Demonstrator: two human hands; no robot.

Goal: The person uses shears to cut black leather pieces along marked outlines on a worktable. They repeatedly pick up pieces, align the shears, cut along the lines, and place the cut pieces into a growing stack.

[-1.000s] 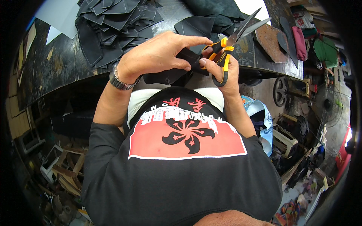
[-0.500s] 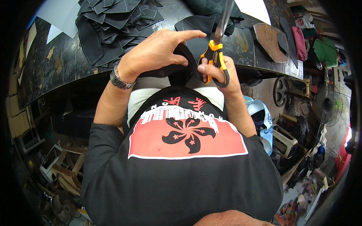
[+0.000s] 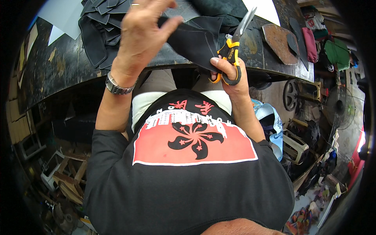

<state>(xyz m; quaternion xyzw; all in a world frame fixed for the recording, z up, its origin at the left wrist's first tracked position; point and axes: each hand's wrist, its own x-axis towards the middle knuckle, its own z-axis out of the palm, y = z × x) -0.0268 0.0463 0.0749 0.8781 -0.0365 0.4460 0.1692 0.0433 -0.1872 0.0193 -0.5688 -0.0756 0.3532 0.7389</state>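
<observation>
My left hand (image 3: 143, 33) is raised over the table's near edge, its thumb and fingers apart. A curved black fabric-like piece (image 3: 192, 45) with pale lines along its edge runs from behind the left thumb to my right hand (image 3: 234, 76). That right hand grips scissors (image 3: 231, 53) with yellow and black handles, blades pointing up and away. The piece's near end lies against the right thumb and fingers; whether they pinch it is hard to see. A pile of similar black pieces (image 3: 94, 49) lies beyond my left hand, partly hidden by it.
The worn dark table (image 3: 51, 74) spans the far side. On it are white sheets (image 3: 64, 17), a dark folded cloth (image 3: 219, 9) and a brown board (image 3: 279, 45). A standing fan (image 3: 342, 105) and a white stool (image 3: 295, 147) are at the right, wooden stools (image 3: 70, 172) at the left.
My left hand has moved up and left, its fingers spreading. The black piece, folded near my lap before, now stretches out over the table. The scissors have tilted right in my right hand.
</observation>
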